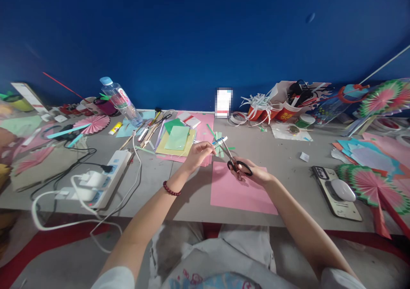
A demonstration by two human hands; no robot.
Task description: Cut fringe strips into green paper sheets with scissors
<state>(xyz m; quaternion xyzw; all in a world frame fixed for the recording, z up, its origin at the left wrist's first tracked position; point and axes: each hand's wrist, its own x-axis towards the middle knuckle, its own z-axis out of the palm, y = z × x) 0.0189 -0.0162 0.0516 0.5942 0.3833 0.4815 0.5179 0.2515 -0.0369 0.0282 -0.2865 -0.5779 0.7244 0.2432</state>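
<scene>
My right hand (248, 171) holds a pair of scissors (228, 150) by its black handles, with the blades pointing up and away from me. The fingers of my left hand (199, 153) pinch a small white and blue piece (219, 142), probably paper or tape, whose far end meets the scissor blades. Whether the blades cut into it is too small to tell. A pink sheet of paper (241, 195) lies flat below the scissors. Pale green paper strips (219, 151) lie just behind the blades.
Left of my hands are stacked coloured papers (177, 138), a plastic bottle (123, 103) and a power strip (110, 182) with trailing cables. Red paper cups (286, 112) stand at the back right. A phone (336, 199) and pleated paper fans (376, 186) lie on the right.
</scene>
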